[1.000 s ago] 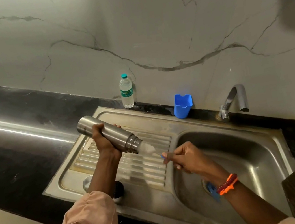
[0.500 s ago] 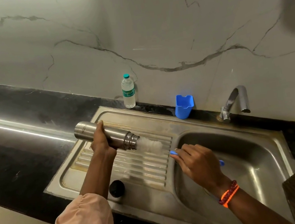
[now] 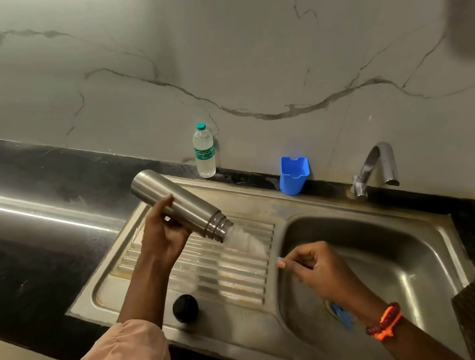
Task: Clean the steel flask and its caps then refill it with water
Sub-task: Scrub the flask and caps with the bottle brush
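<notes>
Head view: the left hand [image 3: 163, 236] has its fingers wrapped round the steel flask [image 3: 180, 204], which tilts mouth-down to the right over the ribbed drainboard [image 3: 213, 274], water [image 3: 246, 241] pouring from its open neck. The right hand [image 3: 319, 269], above the sink basin [image 3: 394, 264], pinches a thin blue-tipped stick between curled fingers [image 3: 295, 263]; what it is I cannot tell. A black cap [image 3: 185, 307] sits on the drainboard's near edge. A plastic water bottle [image 3: 204, 151], blue holder [image 3: 294, 174] and tap [image 3: 373, 169] stand behind on the dark surface [image 3: 40, 238].
</notes>
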